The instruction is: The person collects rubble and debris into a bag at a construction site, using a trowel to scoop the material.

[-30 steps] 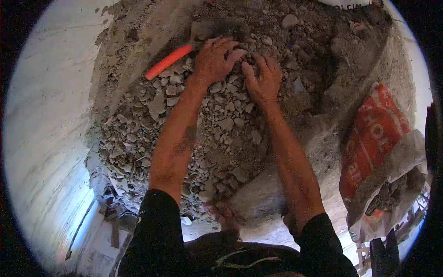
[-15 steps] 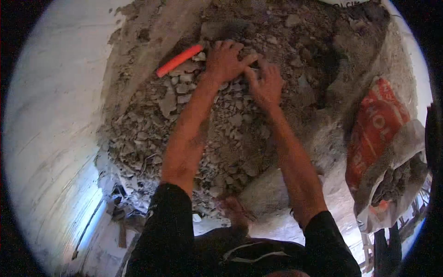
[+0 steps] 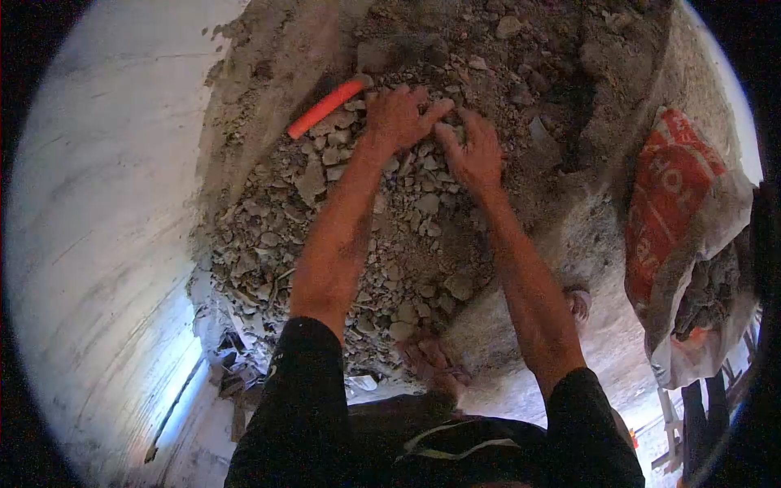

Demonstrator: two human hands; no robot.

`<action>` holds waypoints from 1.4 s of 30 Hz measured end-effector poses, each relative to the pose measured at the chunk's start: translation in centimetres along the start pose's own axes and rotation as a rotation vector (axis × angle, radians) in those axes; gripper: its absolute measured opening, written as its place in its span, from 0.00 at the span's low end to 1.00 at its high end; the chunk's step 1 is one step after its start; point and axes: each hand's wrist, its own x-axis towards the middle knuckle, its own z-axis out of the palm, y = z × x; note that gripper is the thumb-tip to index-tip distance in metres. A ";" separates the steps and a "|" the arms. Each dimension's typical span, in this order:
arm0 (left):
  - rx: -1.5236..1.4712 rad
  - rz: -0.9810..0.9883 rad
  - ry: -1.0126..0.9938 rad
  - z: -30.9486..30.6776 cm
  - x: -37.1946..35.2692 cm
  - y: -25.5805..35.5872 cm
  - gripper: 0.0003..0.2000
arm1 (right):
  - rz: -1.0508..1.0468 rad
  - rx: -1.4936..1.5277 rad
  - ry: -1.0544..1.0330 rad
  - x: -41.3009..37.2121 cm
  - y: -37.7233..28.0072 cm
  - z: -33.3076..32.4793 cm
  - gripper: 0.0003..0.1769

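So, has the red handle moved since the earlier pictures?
No, not noticeably: the red handle keeps its place above the flat stone in the picture; both shifted right together, so the camera likely moved.

Earthen floor [image 3: 289, 49] before me, with broken stones [image 3: 427, 203] spread directly on it; a red-orange bar [image 3: 327, 108] lies at the stones' far left edge.

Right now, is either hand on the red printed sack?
No: left hand and right hand are both at the rubble, well left of the red printed sack.
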 end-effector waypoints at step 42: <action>-1.801 -0.638 0.012 -3.5 -8.8 6.3 0.16 | 0.255 0.465 0.259 -5.4 -7.9 -2.8 0.30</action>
